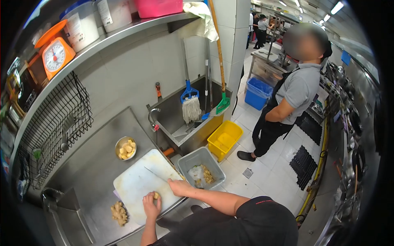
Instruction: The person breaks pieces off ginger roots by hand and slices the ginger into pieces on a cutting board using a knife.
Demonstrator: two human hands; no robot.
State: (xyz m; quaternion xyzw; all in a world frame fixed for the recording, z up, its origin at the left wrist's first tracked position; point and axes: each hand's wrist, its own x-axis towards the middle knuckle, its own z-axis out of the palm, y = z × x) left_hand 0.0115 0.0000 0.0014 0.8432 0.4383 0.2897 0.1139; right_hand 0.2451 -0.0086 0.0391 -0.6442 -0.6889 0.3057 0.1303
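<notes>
My right hand is closed round the handle of a knife, whose blade lies over the white cutting board and points up and left. My left hand rests on the board's lower part, its fingers closed on a small piece of ginger. Left of the board, unpeeled ginger root sits on the steel counter. A metal bowl with several pale peeled pieces stands above the board.
A grey bin with scraps stands right of the board, near a yellow bucket. Behind are a deep sink and mops. A person stands at the right; others are farther back. A shelf overhangs the left.
</notes>
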